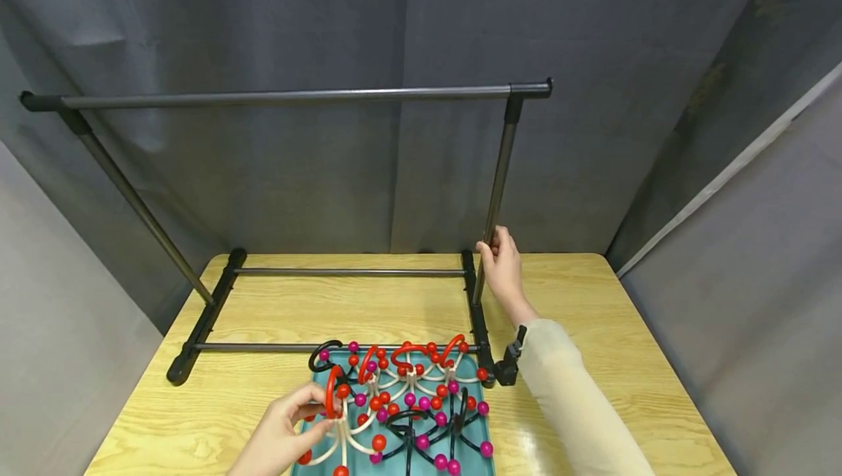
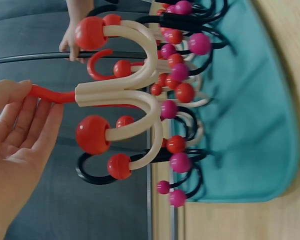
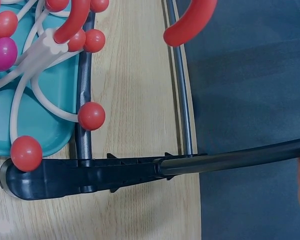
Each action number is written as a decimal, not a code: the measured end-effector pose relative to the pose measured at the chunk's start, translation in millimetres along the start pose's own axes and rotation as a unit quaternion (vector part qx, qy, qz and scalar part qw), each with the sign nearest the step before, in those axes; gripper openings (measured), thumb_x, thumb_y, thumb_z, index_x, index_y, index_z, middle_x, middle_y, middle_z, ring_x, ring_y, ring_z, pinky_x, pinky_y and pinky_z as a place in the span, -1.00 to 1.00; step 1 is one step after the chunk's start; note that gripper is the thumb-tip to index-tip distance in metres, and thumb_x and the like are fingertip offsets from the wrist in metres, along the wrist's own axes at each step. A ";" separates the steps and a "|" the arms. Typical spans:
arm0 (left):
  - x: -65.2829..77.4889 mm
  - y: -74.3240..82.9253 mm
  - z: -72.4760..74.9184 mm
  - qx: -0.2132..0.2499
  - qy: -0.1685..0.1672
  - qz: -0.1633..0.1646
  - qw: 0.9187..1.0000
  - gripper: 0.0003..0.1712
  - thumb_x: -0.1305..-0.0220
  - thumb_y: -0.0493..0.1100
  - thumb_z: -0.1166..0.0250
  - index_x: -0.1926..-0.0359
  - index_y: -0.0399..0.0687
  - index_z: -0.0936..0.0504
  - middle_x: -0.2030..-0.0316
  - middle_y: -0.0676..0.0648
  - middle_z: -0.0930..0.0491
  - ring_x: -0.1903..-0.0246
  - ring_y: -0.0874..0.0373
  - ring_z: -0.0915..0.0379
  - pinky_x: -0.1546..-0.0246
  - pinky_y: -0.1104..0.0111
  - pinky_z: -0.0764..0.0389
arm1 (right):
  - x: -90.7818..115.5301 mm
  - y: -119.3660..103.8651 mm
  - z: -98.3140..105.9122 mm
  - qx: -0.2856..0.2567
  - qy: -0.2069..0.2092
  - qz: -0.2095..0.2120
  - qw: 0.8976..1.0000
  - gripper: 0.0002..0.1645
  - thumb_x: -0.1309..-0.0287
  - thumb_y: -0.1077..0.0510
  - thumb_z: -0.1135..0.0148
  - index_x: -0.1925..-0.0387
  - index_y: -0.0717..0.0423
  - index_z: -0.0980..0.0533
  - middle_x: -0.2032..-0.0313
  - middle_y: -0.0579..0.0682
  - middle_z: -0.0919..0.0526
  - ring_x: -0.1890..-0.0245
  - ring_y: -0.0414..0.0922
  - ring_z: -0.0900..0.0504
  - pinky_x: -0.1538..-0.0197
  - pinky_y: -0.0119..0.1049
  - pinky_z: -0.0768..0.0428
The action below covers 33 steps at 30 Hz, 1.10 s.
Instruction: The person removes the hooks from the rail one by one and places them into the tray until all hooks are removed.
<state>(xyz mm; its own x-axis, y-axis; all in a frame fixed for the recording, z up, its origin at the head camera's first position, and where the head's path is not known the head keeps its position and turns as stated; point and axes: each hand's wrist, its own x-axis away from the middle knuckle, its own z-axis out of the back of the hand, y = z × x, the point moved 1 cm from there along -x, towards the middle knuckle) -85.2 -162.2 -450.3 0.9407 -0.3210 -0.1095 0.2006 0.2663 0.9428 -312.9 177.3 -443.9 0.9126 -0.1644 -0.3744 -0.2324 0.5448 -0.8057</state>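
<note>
My left hand [image 1: 283, 425] pinches the red top hook of a white multi-prong hanger hook [image 2: 117, 97] with red ball tips. It is raised over the near left part of the teal tray [image 2: 250, 170]. In the left wrist view the white prongs curve back up toward the balls. My right hand [image 1: 505, 271] grips the lower part of the right upright [image 1: 501, 169] of a metal garment rack. At the right wrist view's edge, only a sliver of fingers shows on that post. Other white hanger hooks [image 1: 410, 370] and black hanger hooks [image 1: 456, 425] crowd the tray.
The rack's top bar [image 1: 289, 98] spans above the wooden table [image 1: 579, 330]. Its black feet [image 1: 204, 322] stand on the tabletop, joined by two low crossbars [image 1: 342, 272]. The front crossbar passes by the tray's far edge. Grey curtains [image 1: 316, 176] hang behind and at the sides.
</note>
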 end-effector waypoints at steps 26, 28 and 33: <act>9.6 -53.7 -14.0 -0.003 -0.061 0.100 0.993 -0.79 -0.01 -0.32 -0.31 0.28 -0.22 -0.51 0.23 -0.19 -0.57 0.17 0.22 -0.51 0.10 0.22 -0.56 | 1.2 2.1 3.0 0.000 -0.001 -0.004 1.000 -0.66 -0.21 0.13 -0.10 0.00 0.08 -0.33 0.21 0.17 -0.44 0.19 0.04 -0.52 0.12 -0.09 -0.57; 9.3 -55.5 -13.0 -0.001 -0.064 0.105 0.992 -0.78 -0.02 -0.30 -0.32 0.26 -0.22 -0.52 0.21 -0.18 -0.57 0.14 0.20 -0.51 0.07 0.18 -0.54 | 1.1 2.0 3.7 -0.010 -0.005 -0.006 1.000 -0.65 -0.21 0.14 -0.11 -0.02 0.10 -0.33 0.19 0.17 -0.46 0.17 0.05 -0.53 0.10 -0.09 -0.57; 9.4 -57.2 -1.9 -0.020 -0.093 0.126 0.987 -0.80 -0.04 -0.24 -0.32 0.29 -0.15 -0.50 0.21 -0.09 -0.53 0.12 0.18 -0.48 0.05 0.14 -0.51 | 3.0 1.9 10.1 -0.058 -0.040 -0.014 0.997 -0.57 -0.19 0.21 -0.11 -0.10 0.16 -0.32 0.11 0.20 -0.51 0.08 0.07 -0.55 0.00 -0.10 -0.53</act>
